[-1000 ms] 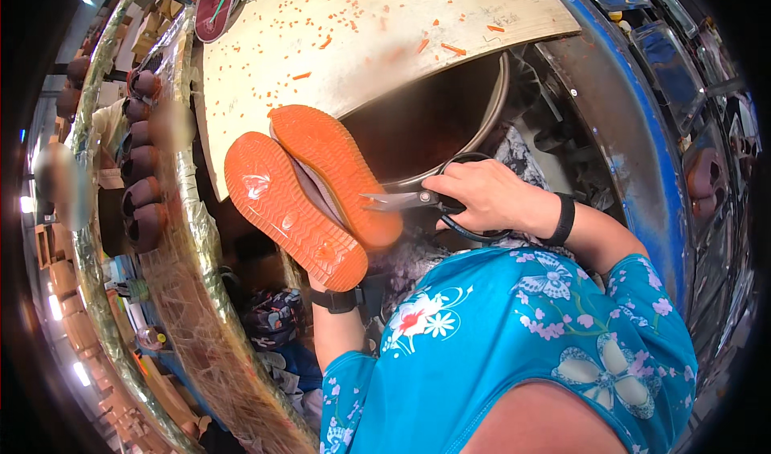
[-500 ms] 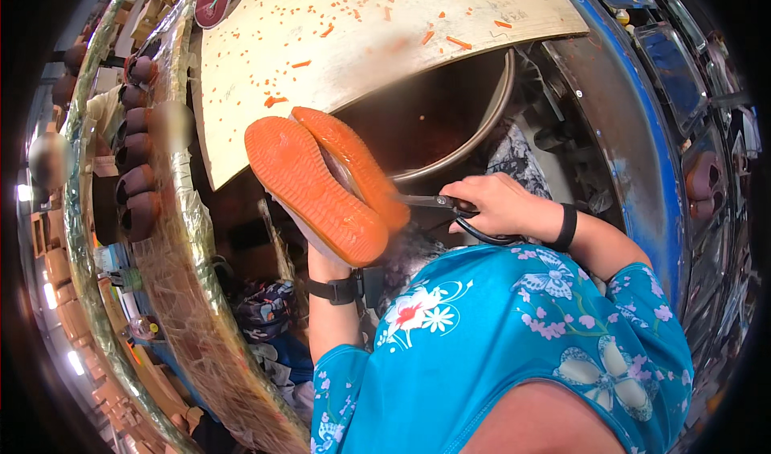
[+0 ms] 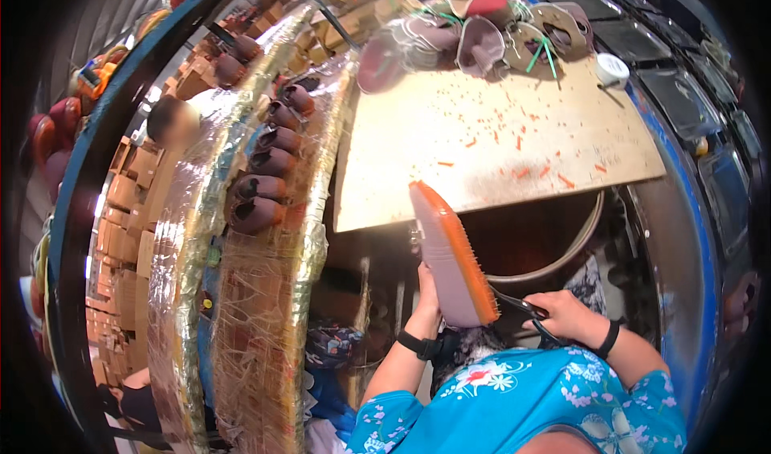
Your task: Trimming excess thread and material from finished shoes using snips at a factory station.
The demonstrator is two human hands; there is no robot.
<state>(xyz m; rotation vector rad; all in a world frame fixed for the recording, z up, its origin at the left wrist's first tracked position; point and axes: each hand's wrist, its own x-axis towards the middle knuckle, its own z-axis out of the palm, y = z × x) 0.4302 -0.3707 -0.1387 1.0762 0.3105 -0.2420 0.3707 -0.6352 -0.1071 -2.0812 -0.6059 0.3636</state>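
My left hand (image 3: 429, 288) is closed around a lilac shoe (image 3: 450, 289) with an orange sole (image 3: 456, 233), held upright on edge before me. The sole's rim looks ragged and toothed; part of that hand is hidden behind the shoe. In my right hand (image 3: 562, 316) are dark-handled scissors (image 3: 518, 302), their blades pointing at the lower end of the sole. Whether the blades touch the sole, I cannot tell. Beyond the shoe lies a pale board (image 3: 377, 177) strewn with small orange trimmings (image 3: 520, 173).
Several shoes (image 3: 482, 44) with green ties crowd the board's far edge, beside a white round tub (image 3: 613, 70). Below the board sits a metal-rimmed basin (image 3: 590, 241). Dark shoes (image 3: 269, 161) line a film-wrapped rack (image 3: 261, 293) at left. Another person (image 3: 173, 123) is beyond it.
The view has swung up and left, bringing in the shoes at the board's far edge. The shoe has turned from sole-up to on edge, showing its lilac side. Scissors remain in my right hand.
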